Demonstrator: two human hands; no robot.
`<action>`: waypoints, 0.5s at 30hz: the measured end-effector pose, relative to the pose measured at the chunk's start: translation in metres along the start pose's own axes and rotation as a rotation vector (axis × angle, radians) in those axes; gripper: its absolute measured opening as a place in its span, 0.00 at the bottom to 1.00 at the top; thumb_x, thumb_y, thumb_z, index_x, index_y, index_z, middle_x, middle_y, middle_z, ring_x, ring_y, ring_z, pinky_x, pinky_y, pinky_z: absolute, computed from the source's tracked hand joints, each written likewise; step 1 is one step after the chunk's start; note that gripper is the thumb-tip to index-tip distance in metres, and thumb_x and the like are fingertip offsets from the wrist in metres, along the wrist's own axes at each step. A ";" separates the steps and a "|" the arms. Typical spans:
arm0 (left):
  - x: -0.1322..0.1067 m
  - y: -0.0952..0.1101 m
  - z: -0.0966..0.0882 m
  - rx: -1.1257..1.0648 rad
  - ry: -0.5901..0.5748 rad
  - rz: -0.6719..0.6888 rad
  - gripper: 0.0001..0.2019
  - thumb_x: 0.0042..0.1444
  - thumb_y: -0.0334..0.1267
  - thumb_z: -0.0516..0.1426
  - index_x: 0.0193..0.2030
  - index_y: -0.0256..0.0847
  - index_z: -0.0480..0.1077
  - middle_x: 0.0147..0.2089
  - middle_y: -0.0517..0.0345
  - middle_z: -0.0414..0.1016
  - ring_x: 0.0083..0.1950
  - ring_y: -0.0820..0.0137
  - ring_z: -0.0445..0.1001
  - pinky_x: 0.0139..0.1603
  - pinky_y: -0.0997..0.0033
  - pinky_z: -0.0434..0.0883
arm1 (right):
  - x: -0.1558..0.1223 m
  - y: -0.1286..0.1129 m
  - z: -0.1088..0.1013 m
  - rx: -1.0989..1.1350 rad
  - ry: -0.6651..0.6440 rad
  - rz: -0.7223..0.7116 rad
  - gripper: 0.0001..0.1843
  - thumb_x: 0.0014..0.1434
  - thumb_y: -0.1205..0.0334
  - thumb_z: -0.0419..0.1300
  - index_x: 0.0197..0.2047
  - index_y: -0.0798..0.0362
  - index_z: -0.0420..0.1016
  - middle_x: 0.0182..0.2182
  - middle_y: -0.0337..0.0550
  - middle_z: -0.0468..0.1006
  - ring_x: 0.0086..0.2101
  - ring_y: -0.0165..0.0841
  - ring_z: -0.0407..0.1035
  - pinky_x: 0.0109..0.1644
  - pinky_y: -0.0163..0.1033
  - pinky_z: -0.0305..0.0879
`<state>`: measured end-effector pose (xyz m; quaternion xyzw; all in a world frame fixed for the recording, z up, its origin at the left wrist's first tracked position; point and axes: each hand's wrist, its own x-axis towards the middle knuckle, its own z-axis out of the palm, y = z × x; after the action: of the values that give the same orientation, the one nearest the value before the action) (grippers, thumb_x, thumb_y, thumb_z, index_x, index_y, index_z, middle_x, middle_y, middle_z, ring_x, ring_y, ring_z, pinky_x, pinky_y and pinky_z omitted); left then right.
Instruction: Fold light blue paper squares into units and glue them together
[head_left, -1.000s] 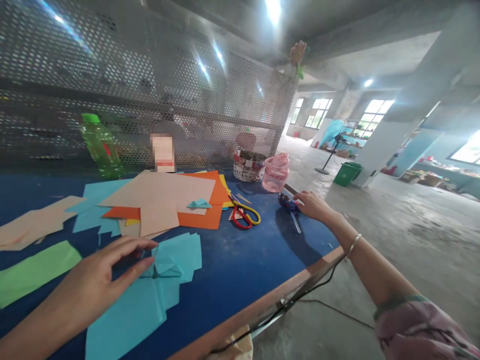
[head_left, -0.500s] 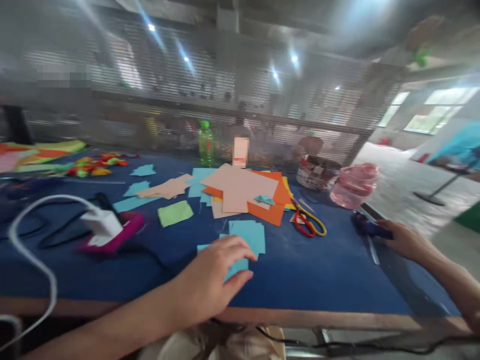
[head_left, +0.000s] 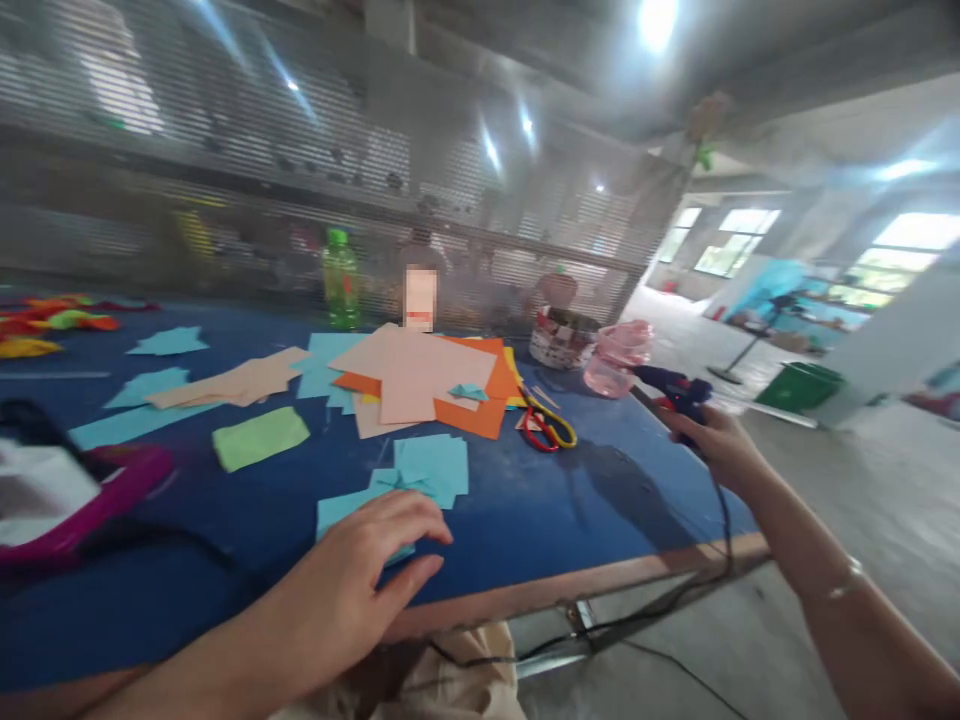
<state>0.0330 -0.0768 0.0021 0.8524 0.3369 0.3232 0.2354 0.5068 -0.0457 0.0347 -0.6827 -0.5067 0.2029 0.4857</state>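
My right hand [head_left: 709,435] grips a dark blue glue gun [head_left: 671,388], held up past the table's right edge with its nozzle toward the pink container. From it a black cord hangs down. Over the near part of the light blue paper squares [head_left: 431,465] rests my left hand [head_left: 382,550], palm down, its fingers apart and slightly bent. It partly hides the squares, and I see nothing held in it. A small folded blue piece [head_left: 403,480] lies on these squares, just beyond my fingers.
Pale pink and orange sheets [head_left: 442,375] lie mid-table, with red-and-yellow scissors [head_left: 546,428] beside them. A green bottle [head_left: 341,280], a patterned basket [head_left: 562,337] and a pink container [head_left: 619,358] stand behind. At left is a magenta power strip [head_left: 135,490].
My right hand has lifted the glue gun off the table at the right. The view has swung to the right. My left hand stays over the blue squares.
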 end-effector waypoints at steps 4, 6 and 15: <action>0.009 -0.011 0.000 0.018 0.001 0.078 0.06 0.65 0.41 0.59 0.43 0.52 0.80 0.46 0.61 0.84 0.46 0.67 0.84 0.47 0.76 0.78 | -0.019 -0.020 0.016 0.274 -0.089 0.107 0.30 0.42 0.41 0.76 0.41 0.54 0.80 0.24 0.36 0.68 0.22 0.27 0.61 0.21 0.33 0.48; 0.017 -0.011 -0.003 0.043 -0.056 0.112 0.07 0.64 0.41 0.60 0.45 0.53 0.81 0.47 0.61 0.86 0.47 0.66 0.85 0.47 0.77 0.78 | -0.028 -0.025 0.021 0.395 -0.136 0.125 0.27 0.42 0.45 0.77 0.40 0.54 0.81 0.25 0.37 0.69 0.23 0.26 0.59 0.21 0.33 0.48; 0.067 -0.001 0.005 -0.023 -0.053 -0.002 0.14 0.64 0.52 0.58 0.38 0.49 0.81 0.44 0.58 0.85 0.44 0.63 0.82 0.47 0.72 0.76 | -0.055 -0.033 0.032 0.675 -0.285 0.193 0.23 0.44 0.58 0.78 0.44 0.53 0.82 0.32 0.40 0.73 0.26 0.24 0.59 0.23 0.32 0.52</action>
<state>0.0741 -0.0282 0.0247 0.8576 0.3277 0.3040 0.2545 0.4433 -0.0797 0.0372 -0.4937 -0.4073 0.4961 0.5867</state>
